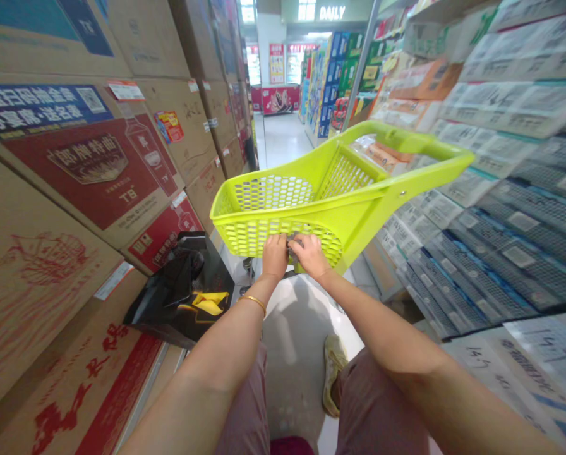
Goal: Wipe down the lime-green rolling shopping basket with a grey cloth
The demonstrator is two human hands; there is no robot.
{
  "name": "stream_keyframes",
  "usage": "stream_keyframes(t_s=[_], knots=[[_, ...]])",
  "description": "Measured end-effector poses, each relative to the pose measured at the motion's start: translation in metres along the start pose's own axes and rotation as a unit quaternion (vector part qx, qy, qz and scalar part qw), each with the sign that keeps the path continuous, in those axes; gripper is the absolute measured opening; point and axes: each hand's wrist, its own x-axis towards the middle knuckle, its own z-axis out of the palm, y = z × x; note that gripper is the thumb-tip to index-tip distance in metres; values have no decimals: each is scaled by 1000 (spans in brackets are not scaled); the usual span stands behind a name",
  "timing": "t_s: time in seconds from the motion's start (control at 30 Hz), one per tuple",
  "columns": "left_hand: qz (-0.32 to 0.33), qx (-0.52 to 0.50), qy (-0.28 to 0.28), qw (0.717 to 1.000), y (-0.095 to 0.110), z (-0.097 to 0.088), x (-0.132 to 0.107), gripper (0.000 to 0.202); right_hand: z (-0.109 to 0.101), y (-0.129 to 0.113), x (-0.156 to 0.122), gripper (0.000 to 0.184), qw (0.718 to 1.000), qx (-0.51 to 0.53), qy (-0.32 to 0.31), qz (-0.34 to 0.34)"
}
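Observation:
A lime-green plastic shopping cart with a mesh basket stands crosswise in front of me, its handle toward the right. My left hand and my right hand are close together at the basket's near side wall. Both have their fingers curled in, and a small dark grey piece shows between them. What it is I cannot make out; it may be cloth-like. A gold bracelet circles my left wrist. No goods show inside the basket.
Stacked cardboard cartons wall the left side. Against them sits a black bag with a yellow piece on it. Packaged goods are piled high on the right. A tiled aisle runs ahead between shelves.

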Motion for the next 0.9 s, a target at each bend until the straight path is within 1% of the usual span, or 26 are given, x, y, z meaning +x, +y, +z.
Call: stream_keyframes(t_s=[0.17, 0.27, 0.37, 0.47, 0.53, 0.67, 0.8, 0.9], knots=[[8, 28, 11, 1000, -2, 2, 2, 21, 16, -2, -23, 25, 993, -18, -97, -64], [13, 38, 17, 999, -2, 1, 1, 22, 15, -2, -23, 26, 992, -27, -102, -76], [26, 34, 16, 999, -3, -1, 1, 23, 4, 0, -11, 28, 996, -23, -62, -59], [20, 20, 17, 999, -3, -3, 0, 24, -11, 2, 5, 29, 1000, -10, 3, -23], [16, 15, 16, 1000, -3, -5, 0, 25, -21, 4, 15, 31, 999, -2, 44, 2], [26, 10, 20, 999, -3, -9, 0, 20, -34, 5, 26, 33, 993, 11, 110, 43], [43, -6, 60, 997, 0, -17, 2, 19, -43, 8, 29, 32, 984, 24, 164, 60], [26, -7, 100, 995, 3, -21, 5, 22, -47, 11, 30, 33, 982, 30, 176, 66]])
